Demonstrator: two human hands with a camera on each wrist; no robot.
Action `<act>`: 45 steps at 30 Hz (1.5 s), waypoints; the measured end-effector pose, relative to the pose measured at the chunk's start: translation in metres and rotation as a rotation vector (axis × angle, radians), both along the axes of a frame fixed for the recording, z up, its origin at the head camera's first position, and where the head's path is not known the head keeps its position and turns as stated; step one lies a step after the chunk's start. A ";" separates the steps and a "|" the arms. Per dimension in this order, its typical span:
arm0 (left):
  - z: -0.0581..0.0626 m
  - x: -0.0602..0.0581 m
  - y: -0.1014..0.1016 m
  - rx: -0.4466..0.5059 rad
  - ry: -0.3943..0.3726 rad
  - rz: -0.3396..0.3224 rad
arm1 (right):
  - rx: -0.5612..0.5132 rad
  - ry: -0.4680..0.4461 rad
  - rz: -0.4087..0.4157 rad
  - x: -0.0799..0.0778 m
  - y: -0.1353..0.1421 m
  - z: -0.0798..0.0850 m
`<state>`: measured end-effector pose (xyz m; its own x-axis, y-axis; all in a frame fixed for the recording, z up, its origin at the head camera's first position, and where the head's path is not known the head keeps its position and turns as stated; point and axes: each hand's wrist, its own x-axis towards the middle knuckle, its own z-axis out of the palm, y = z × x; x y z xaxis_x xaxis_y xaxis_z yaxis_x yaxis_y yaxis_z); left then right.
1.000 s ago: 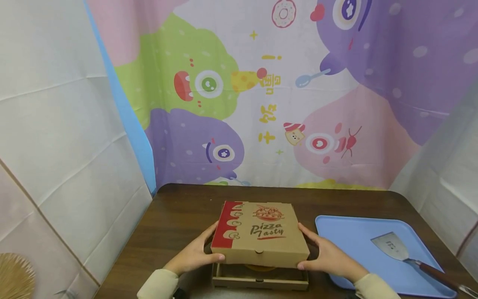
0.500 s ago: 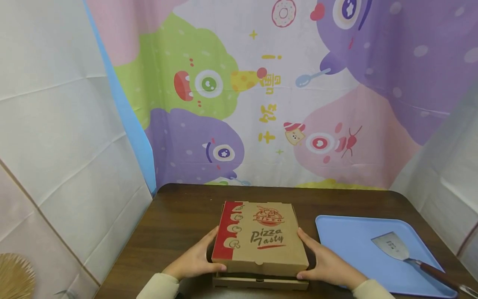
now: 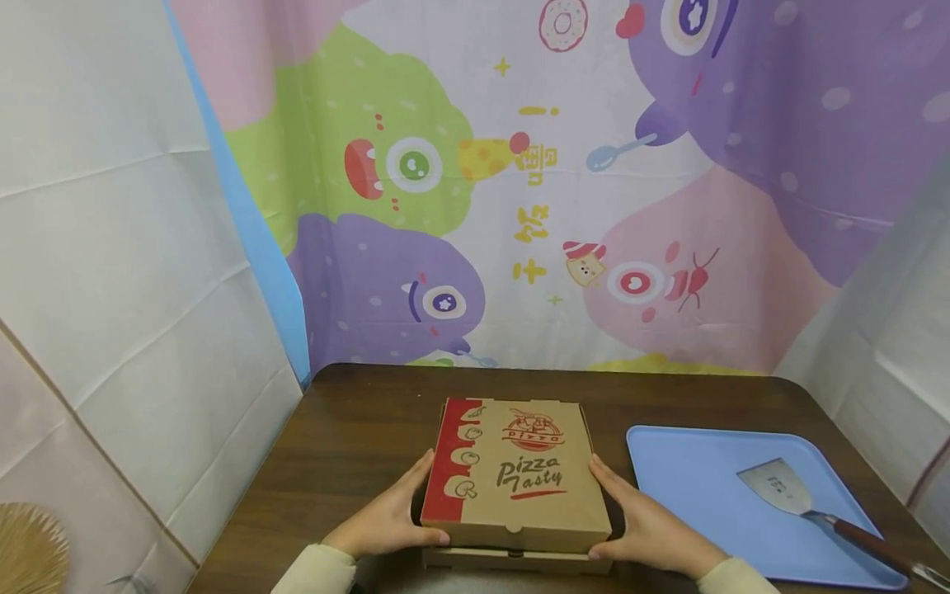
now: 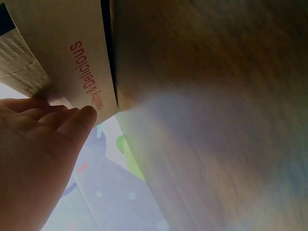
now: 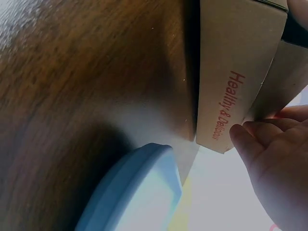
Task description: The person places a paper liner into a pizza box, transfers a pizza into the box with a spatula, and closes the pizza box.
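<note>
A cardboard pizza box point(image 3: 534, 503) with a red stripe and "Pizza Tasty" print sits at the front middle of the table. Its lid is lowered, with a narrow gap above the front wall of the base point(image 3: 482, 560). My left hand point(image 3: 389, 513) holds the lid's left side, thumb at the front corner. The opposite side is held likewise by my right hand point(image 3: 653, 525). In the left wrist view, fingertips point(image 4: 86, 114) touch the box side wall point(image 4: 72, 53). The right wrist view has fingertips point(image 5: 240, 136) at the other side wall point(image 5: 236, 62). The box's inside is hidden.
To the right lies a blue tray point(image 3: 690, 487) bearing a pizza server point(image 3: 779, 488) with a dark handle. Brown wooden tabletop point(image 3: 334, 445) stretches left of the box. A printed curtain point(image 3: 534, 330) hangs behind the table.
Both hands have lowered the lid's front edge toward the base. The gap has narrowed, and the round item glimpsed inside a second ago is covered. The tray and server have stayed put.
</note>
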<state>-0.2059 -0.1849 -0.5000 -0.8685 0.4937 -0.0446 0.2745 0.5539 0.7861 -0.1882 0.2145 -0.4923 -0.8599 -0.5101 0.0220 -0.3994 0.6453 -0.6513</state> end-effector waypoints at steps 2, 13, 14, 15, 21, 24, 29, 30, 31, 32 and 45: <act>-0.001 0.000 0.000 -0.003 0.000 0.001 | -0.004 0.000 0.003 0.000 0.000 0.000; -0.002 0.001 0.004 -0.036 0.003 0.012 | 0.027 0.015 -0.004 0.003 0.000 -0.001; -0.002 0.002 0.004 -0.036 -0.001 0.016 | 0.032 0.012 -0.017 0.003 0.000 -0.001; -0.002 0.002 0.004 -0.034 -0.004 0.024 | 0.033 0.005 -0.031 0.003 -0.001 -0.001; 0.000 0.005 0.008 -0.025 -0.003 0.090 | 0.044 -0.044 -0.120 0.003 -0.005 -0.002; 0.001 0.006 0.011 -0.035 0.007 0.108 | 0.056 -0.036 -0.135 0.003 -0.008 -0.002; 0.002 0.008 0.014 -0.055 0.018 0.113 | 0.078 -0.030 -0.143 0.003 -0.010 -0.001; 0.001 0.008 0.014 -0.059 0.021 0.112 | 0.081 -0.029 -0.143 0.003 -0.010 -0.001; 0.001 0.009 0.014 -0.062 0.024 0.112 | 0.087 -0.027 -0.144 0.003 -0.010 -0.002; 0.000 0.009 0.014 -0.065 0.027 0.111 | 0.092 -0.025 -0.143 0.003 -0.010 -0.002; -0.005 0.011 0.016 -0.082 0.107 0.068 | 0.145 0.048 -0.111 0.007 -0.011 -0.007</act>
